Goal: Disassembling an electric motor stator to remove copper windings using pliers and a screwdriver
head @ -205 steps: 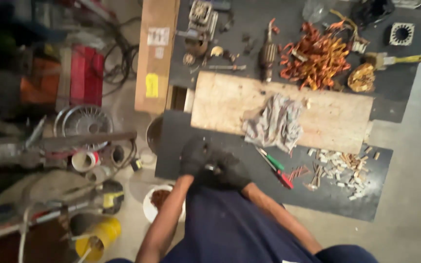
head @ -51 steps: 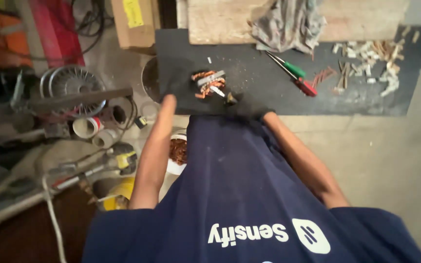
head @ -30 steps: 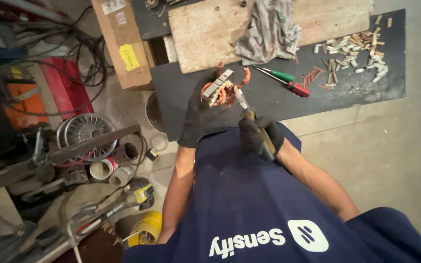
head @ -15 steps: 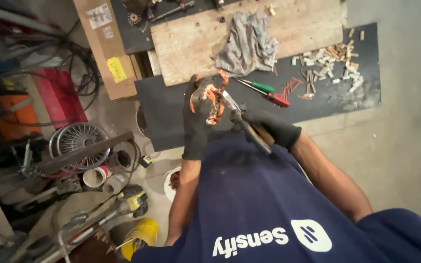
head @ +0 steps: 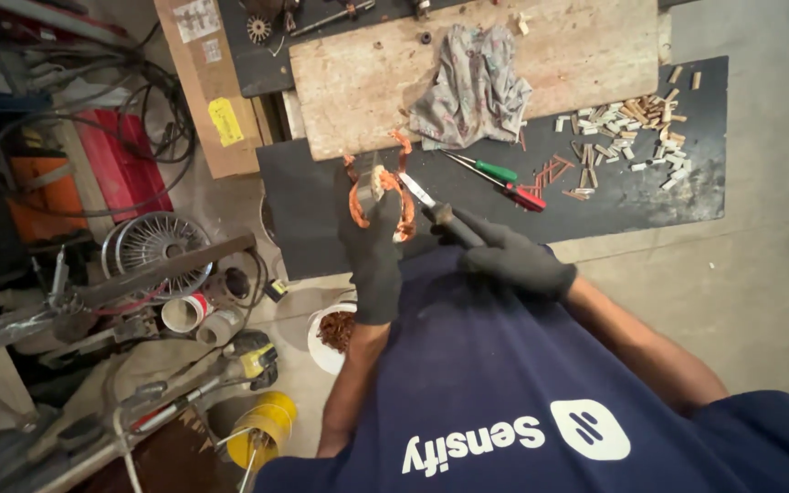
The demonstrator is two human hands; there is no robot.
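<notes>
Since half a second earlier: your gloved hands drew slightly nearer your body, off the black mat's point(head: 614, 196) near edge. Left hand point(head: 374, 242): fingers wrapped tight around the copper-wound coil point(head: 378, 187), held upright, likely to steady it. Right hand point(head: 504, 257): fingers closed on a dark-handled blade tool point(head: 438, 208), tip against the coil's side, seemingly to pry. Two screwdrivers point(head: 502, 179), green and red, lay mid-mat; rag point(head: 472, 91) on the wooden board point(head: 586, 50); small wooden slips point(head: 627, 123) toward the mat's far right corner.
</notes>
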